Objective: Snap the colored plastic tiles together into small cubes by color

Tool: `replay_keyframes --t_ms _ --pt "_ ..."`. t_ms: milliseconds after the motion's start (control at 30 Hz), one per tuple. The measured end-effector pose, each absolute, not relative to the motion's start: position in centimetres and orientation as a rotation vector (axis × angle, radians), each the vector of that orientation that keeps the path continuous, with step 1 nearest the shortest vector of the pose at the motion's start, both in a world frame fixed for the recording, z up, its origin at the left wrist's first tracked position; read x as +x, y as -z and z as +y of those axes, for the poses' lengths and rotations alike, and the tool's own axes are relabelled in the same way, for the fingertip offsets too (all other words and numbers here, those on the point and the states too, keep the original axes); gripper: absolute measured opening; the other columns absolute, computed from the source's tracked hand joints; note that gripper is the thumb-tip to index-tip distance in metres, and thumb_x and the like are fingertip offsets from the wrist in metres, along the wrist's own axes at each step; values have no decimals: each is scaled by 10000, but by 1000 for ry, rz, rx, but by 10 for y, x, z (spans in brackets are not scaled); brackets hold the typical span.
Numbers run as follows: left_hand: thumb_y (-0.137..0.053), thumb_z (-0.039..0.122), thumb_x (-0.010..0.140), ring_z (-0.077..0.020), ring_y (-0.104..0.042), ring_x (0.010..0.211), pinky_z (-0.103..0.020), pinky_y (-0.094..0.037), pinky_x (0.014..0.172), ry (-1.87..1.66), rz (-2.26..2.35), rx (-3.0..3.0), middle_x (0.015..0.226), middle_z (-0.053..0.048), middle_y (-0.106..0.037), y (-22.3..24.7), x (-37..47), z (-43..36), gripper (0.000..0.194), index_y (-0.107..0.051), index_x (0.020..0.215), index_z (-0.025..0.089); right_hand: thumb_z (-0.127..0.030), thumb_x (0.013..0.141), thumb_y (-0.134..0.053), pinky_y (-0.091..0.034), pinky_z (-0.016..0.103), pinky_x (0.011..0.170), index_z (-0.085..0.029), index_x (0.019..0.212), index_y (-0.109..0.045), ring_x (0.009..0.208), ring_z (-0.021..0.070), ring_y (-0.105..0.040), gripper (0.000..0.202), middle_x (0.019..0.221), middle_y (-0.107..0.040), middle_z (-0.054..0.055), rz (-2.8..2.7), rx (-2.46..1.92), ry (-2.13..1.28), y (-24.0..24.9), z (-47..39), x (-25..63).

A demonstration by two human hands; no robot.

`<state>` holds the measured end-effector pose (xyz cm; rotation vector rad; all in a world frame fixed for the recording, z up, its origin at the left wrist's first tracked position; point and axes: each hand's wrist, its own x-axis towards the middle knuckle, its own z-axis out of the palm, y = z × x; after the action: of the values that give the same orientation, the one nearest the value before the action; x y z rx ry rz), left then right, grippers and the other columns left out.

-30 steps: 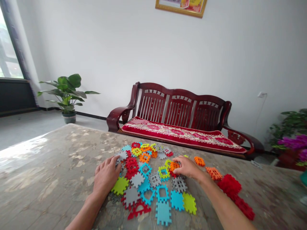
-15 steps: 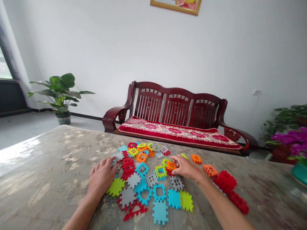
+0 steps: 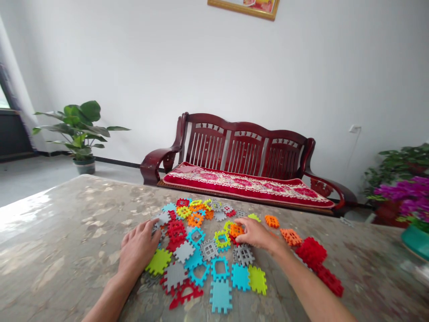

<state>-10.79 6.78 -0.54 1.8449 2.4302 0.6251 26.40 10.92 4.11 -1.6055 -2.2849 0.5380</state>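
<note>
Toothed plastic building tiles in several colours lie in a loose heap on the table. My right hand (image 3: 253, 231) has thumb and fingers around an orange window tile (image 3: 236, 230), beside a lime frame tile (image 3: 222, 239) and above a grey window tile (image 3: 244, 255). At the heap's left edge my left hand (image 3: 140, 243) rests with its fingers extended, close to a grey tile (image 3: 163, 218) and a lime tile (image 3: 158, 262); its fingertips are partly hidden. Nearest me lie a light blue tile (image 3: 221, 296) and a red arched piece (image 3: 186, 295).
Right of my right forearm are a red tile stack (image 3: 312, 252) and orange tiles (image 3: 291, 237). A flowerpot (image 3: 415, 241) stands at the table's right edge. Beyond the table (image 3: 67, 250) is a wooden bench (image 3: 241, 152); a potted plant (image 3: 82, 129) stands at left.
The whole view has shifted slightly, so everything sits a little further left. Both hands keep nearly the same places among the tiles.
</note>
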Motion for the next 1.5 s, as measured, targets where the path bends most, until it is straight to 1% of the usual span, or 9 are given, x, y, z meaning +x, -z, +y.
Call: replay_keyframes --t_ms 167,300,400,567,700,1000,1167,1300,1500 --pt "-347 392 914 -295 -540 1243 -453 -341 1072 -638 2425 1840 1353 -94 -609 5 -107 68 495 -581 1324 246 -246 622 -741 -477 276 711 -219 1263 -652 769 167 -614 648 1019 -729 30 -2084 -1613 -685 -40 115 281" --pt "-338 392 915 -301 -536 1249 -460 -342 1078 -618 2419 1844 1352 -103 -607 2 -107 66 508 -579 1334 235 -192 620 -707 -520 283 752 -224 1265 -636 799 159 -644 649 1136 -713 33 -1819 -1690 -470 -38 140 325" --pt "-335 400 916 -304 -530 1255 -466 -345 1078 -630 2416 1849 1355 -102 -606 2 -107 66 509 -581 1332 239 -152 620 -674 -532 323 808 -196 1284 -615 887 196 -671 669 1247 -669 87 -1741 -1797 -361 -37 156 366" --pt "-314 415 926 -300 -523 1261 -467 -333 1087 -652 2425 1840 1361 -103 -598 7 -109 68 510 -576 1330 247 -92 532 -700 -495 360 935 -215 1191 -674 1025 253 -671 671 1157 -716 66 -1769 -1942 -256 -28 161 411" --pt "-301 432 930 -303 -510 1270 -469 -322 1091 -631 2405 1840 1373 -93 -588 7 -110 68 518 -558 1344 256 -97 522 -721 -432 387 1024 -231 1175 -685 1120 277 -630 668 1180 -715 55 -1837 -2006 -185 -21 161 417" --pt "-329 411 920 -298 -528 1247 -459 -340 1076 -655 2419 1829 1349 -92 -609 4 -107 66 500 -584 1321 255 -55 526 -657 -400 417 1041 -230 1193 -682 1178 308 -580 690 1231 -689 71 -1925 -2019 -145 -30 157 409" --pt "-338 409 918 -299 -529 1249 -460 -344 1076 -643 2423 1841 1350 -92 -608 5 -108 68 503 -581 1330 254 -112 627 -631 -425 376 1022 -218 1237 -653 1159 259 -604 620 1243 -681 75 -2001 -1877 -251 -34 146 372" --pt "-335 395 922 -289 -530 1251 -449 -344 1074 -623 2435 1843 1345 -89 -612 3 -107 67 489 -588 1318 258 -247 730 -645 -488 337 943 -199 1224 -656 1090 226 -648 496 1219 -695 69 -2118 -1621 -528 -35 128 317" --pt "-330 393 922 -284 -536 1248 -442 -339 1071 -604 2429 1844 1352 -94 -607 3 -107 66 498 -578 1330 252 -357 634 -785 -410 418 1028 -234 1286 -628 1191 304 -571 682 1290 -647 98 -2355 -1580 -418 -39 104 264"
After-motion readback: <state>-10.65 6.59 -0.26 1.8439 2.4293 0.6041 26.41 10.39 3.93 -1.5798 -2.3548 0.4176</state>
